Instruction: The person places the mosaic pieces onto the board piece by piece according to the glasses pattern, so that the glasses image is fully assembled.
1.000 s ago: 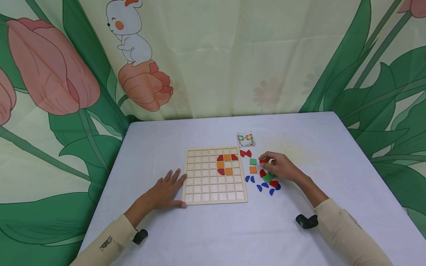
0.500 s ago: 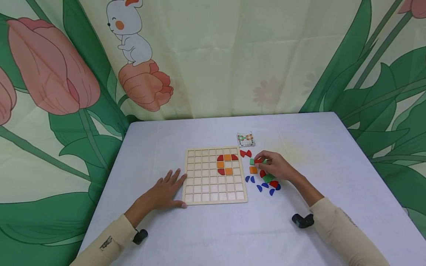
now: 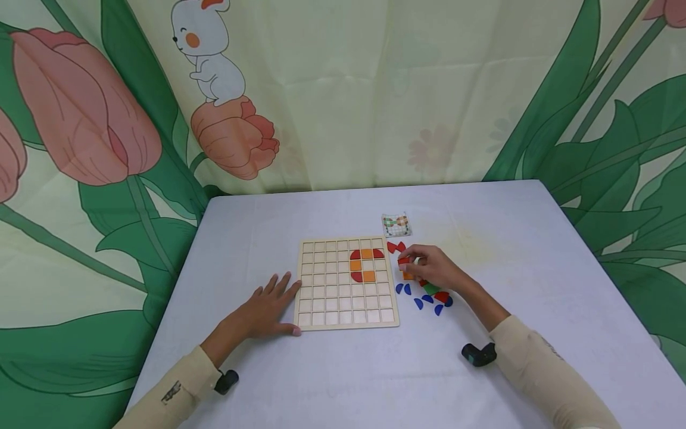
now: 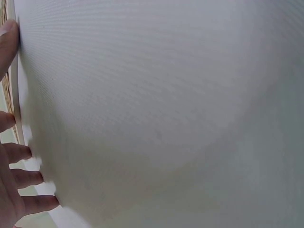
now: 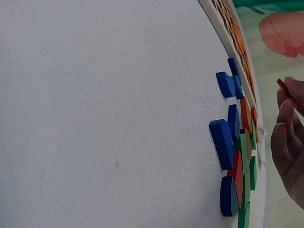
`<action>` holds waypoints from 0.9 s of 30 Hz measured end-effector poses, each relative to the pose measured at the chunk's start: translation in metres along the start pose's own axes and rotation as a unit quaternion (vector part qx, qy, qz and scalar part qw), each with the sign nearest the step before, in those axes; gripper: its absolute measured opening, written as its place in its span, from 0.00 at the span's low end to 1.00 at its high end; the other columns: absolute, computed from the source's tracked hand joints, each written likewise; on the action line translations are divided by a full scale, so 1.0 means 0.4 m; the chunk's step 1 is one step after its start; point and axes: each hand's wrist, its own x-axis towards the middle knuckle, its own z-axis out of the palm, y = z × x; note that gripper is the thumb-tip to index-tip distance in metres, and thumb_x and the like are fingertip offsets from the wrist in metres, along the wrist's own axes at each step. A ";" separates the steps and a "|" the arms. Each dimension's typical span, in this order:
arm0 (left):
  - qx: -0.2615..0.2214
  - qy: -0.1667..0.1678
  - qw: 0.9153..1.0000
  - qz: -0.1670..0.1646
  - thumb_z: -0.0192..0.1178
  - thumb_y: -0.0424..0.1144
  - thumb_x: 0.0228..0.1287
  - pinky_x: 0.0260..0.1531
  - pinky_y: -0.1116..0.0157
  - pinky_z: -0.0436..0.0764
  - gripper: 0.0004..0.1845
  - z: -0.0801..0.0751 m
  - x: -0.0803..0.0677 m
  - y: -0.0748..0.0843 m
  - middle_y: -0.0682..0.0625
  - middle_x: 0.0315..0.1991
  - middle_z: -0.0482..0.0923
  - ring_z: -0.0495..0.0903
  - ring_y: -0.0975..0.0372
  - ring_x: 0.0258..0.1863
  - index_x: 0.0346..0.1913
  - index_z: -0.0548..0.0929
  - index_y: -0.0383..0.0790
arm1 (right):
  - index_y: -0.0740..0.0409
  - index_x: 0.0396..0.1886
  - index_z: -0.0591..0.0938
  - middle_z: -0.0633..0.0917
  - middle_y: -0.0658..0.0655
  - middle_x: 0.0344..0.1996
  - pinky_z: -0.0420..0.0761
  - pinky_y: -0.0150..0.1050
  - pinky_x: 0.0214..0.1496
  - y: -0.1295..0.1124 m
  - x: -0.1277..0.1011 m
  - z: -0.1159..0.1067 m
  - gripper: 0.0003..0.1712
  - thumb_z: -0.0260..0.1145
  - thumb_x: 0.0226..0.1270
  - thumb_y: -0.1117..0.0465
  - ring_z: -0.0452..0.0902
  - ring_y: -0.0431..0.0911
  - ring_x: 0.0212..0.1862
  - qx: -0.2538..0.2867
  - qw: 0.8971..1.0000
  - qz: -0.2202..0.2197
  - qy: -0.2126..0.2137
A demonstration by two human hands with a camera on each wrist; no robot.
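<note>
My right hand [image 3: 433,266] pinches a thin red piece [image 3: 403,260] between thumb and fingertips, just right of the board and over the orange square [image 3: 408,276]. In the right wrist view the red piece [image 5: 289,92] is held up above the table. With fingers spread, my left hand [image 3: 268,308] lies flat on the cloth, thumb and index fingertip at the left edge of the wooden grid board [image 3: 324,297]. Red quarter-round pieces and orange squares [image 3: 367,254] form a C shape in the board's upper right cells. The left wrist view shows fingertips [image 4: 40,203] on the cloth.
A small pattern card [image 3: 396,225] lies behind the board's right corner. Two red pieces [image 3: 396,247] sit beside the board. Nearer me are several blue half-rounds [image 3: 418,303], a green piece [image 3: 431,288] and a red one [image 3: 442,297]. A white cloth covers the table.
My right hand has moved left toward the board with the red piece, passing over the green square. My left hand and the board have stayed put.
</note>
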 end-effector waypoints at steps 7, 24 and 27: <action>-0.001 0.003 1.000 0.002 0.61 0.75 0.54 0.66 0.33 0.61 0.59 0.000 0.000 -0.001 0.38 0.81 0.46 0.47 0.37 0.79 0.80 0.53 0.46 | 0.56 0.52 0.82 0.80 0.58 0.36 0.82 0.39 0.27 -0.005 0.012 0.018 0.15 0.70 0.68 0.59 0.77 0.54 0.22 0.008 1.000 0.006 -0.004; -0.005 0.000 1.000 -0.001 0.61 0.75 0.54 0.67 0.33 0.61 0.59 0.000 -0.001 0.002 0.37 0.81 0.46 0.46 0.37 0.79 0.80 0.53 0.45 | 0.57 0.53 0.86 0.82 0.54 0.34 0.77 0.33 0.28 -0.016 0.038 0.060 0.15 0.69 0.69 0.59 0.77 0.45 0.26 -0.035 0.998 -0.003 -0.045; -0.005 0.001 1.000 -0.001 0.62 0.74 0.54 0.67 0.33 0.61 0.59 0.000 0.000 0.003 0.37 0.81 0.46 0.46 0.37 0.79 0.80 0.53 0.45 | 0.58 0.52 0.86 0.82 0.53 0.32 0.76 0.32 0.27 -0.020 0.041 0.066 0.14 0.68 0.69 0.60 0.77 0.45 0.25 -0.043 0.998 -0.007 -0.053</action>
